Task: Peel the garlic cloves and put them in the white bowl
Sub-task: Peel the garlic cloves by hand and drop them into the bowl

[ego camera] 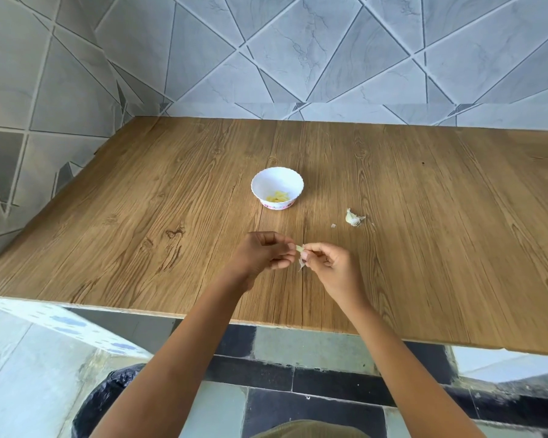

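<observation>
fingers (283, 247) of the left hand (261, 252) are curling in and pinching a garlic clove (299, 248). the right hand (328, 263) is pinching it from the other side, fingertips nearly meeting. a loose strip of skin (301, 264) is hanging below the clove. clove too small to tell its long axis. the white bowl (293, 184) is sitting straight beyond the hands, well apart, left hand slightly nearer; peeled cloves (278, 196) are lying inside. one unpeeled clove (353, 218) is lying on the worktop (140, 216), forward-right of the right hand. judgement: peeling under way, drop not yet due.
</observation>
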A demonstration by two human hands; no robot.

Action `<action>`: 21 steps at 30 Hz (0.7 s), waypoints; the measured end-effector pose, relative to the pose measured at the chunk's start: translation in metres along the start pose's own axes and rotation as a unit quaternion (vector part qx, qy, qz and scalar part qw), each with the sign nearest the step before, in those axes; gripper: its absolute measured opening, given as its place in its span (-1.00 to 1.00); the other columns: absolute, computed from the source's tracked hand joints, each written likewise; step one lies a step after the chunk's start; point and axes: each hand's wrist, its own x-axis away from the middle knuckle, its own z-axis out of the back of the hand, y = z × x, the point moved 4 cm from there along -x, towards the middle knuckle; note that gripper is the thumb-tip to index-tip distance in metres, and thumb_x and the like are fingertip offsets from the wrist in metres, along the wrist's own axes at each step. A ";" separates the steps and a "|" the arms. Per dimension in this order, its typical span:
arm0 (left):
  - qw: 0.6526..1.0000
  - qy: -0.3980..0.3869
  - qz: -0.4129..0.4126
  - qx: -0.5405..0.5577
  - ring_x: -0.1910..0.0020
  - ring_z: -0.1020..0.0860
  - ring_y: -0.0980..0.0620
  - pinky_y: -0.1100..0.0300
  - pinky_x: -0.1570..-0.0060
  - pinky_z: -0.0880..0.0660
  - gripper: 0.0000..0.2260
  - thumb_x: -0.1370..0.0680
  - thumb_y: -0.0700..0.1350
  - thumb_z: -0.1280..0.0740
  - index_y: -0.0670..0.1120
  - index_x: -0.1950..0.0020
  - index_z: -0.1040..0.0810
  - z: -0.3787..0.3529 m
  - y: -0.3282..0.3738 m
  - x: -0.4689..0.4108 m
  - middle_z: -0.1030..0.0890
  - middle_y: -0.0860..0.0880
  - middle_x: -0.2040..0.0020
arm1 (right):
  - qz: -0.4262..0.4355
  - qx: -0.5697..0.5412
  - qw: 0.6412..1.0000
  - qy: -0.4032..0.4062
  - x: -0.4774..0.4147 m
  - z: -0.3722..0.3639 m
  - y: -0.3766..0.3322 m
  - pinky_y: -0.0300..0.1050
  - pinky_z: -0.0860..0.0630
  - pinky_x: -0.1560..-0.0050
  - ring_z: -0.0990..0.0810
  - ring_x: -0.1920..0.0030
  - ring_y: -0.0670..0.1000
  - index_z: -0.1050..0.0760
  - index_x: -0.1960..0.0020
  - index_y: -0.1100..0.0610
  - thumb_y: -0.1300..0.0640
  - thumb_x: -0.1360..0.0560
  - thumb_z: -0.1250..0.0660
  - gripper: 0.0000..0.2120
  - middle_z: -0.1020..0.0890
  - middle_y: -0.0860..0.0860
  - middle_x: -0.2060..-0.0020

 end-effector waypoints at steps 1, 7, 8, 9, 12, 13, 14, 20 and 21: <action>1.000 -0.006 0.004 0.014 0.29 -0.64 0.10 0.32 0.27 -0.56 -0.97 -0.50 -0.27 -0.37 -0.20 0.12 -0.60 -0.001 0.000 0.000 -0.67 -0.08 0.27 | 0.031 0.023 0.999 0.006 0.000 0.001 -0.002 -0.20 -0.59 0.20 -0.64 0.26 -0.09 -0.63 0.02 0.23 0.27 -0.46 -0.40 -0.89 -0.68 0.02 0.23; 0.998 -0.018 0.034 0.058 0.31 -0.64 0.10 0.31 0.29 -0.57 -0.96 -0.52 -0.30 -0.34 -0.22 0.11 -0.58 -0.003 -0.003 0.003 -0.66 -0.08 0.28 | 0.121 0.084 0.989 0.018 0.003 0.005 -0.009 -0.19 -0.56 0.33 -0.61 0.35 -0.07 -0.63 0.07 0.22 0.10 -0.46 -0.31 -0.78 -0.67 0.00 0.28; 0.997 -0.019 0.038 0.060 0.32 -0.64 0.10 0.31 0.29 -0.57 -0.96 -0.51 -0.30 -0.34 -0.23 0.11 -0.58 -0.004 -0.004 0.003 -0.66 -0.08 0.29 | 0.125 0.089 0.988 0.020 0.003 0.005 -0.009 -0.18 -0.56 0.34 -0.61 0.35 -0.07 -0.63 0.08 0.22 0.10 -0.45 -0.30 -0.78 -0.67 0.00 0.29; 0.997 -0.019 0.042 0.062 0.32 -0.64 0.10 0.31 0.29 -0.57 -0.96 -0.51 -0.31 -0.34 -0.23 0.10 -0.58 -0.004 -0.004 0.003 -0.66 -0.08 0.30 | 0.127 0.091 0.987 0.022 0.004 0.006 -0.009 -0.19 -0.55 0.34 -0.60 0.36 -0.08 -0.63 0.10 0.22 0.11 -0.45 -0.30 -0.79 -0.67 0.00 0.29; 0.997 -0.022 0.048 0.060 0.34 -0.63 0.12 0.33 0.32 -0.56 -0.95 -0.52 -0.31 -0.33 -0.23 0.12 -0.58 -0.006 -0.006 0.004 -0.66 -0.07 0.32 | 0.125 0.087 0.988 0.021 0.003 0.003 -0.008 -0.34 -0.52 0.31 -0.57 0.33 -0.15 -0.62 0.14 0.23 0.20 -0.41 -0.35 -0.88 -0.66 0.00 0.30; 0.997 -0.023 0.045 0.059 0.34 -0.63 0.12 0.34 0.32 -0.56 -0.94 -0.52 -0.32 -0.33 -0.22 0.12 -0.58 -0.006 -0.006 0.004 -0.66 -0.07 0.32 | 0.118 0.082 0.989 0.018 0.003 0.002 -0.007 -0.37 -0.50 0.29 -0.57 0.32 -0.15 -0.61 0.15 0.22 0.25 -0.40 -0.37 -0.94 -0.66 0.00 0.31; 0.997 -0.023 0.040 0.060 0.33 -0.64 0.12 0.34 0.31 -0.56 -0.94 -0.51 -0.32 -0.33 -0.22 0.12 -0.59 -0.005 -0.006 0.003 -0.66 -0.07 0.31 | 0.101 0.067 0.993 0.015 0.003 0.001 -0.005 -0.36 -0.51 0.26 -0.58 0.31 -0.13 -0.61 0.16 0.21 0.30 -0.40 -0.39 -0.95 -0.65 0.00 0.31; 1.000 0.002 -0.018 -0.015 0.24 -0.64 0.09 0.31 0.19 -0.58 -0.91 -0.47 -0.31 -0.40 -0.24 0.03 -0.62 0.000 -0.001 0.003 -0.67 -0.09 0.20 | -0.037 -0.070 0.996 -0.050 0.003 -0.002 0.001 -0.17 -0.59 0.14 -0.65 0.21 -0.10 -0.60 0.04 0.05 0.23 -0.47 -0.39 -0.88 -0.67 -0.06 0.23; 0.999 0.009 -0.025 -0.034 0.24 -0.64 0.09 0.30 0.16 -0.59 -0.91 -0.47 -0.31 -0.40 -0.24 0.04 -0.62 0.001 0.000 0.003 -0.67 -0.08 0.20 | -0.030 -0.061 0.996 -0.056 0.002 -0.003 0.001 -0.21 -0.58 0.16 -0.63 0.23 -0.13 -0.60 0.04 0.08 0.22 -0.46 -0.41 -0.90 -0.66 -0.08 0.25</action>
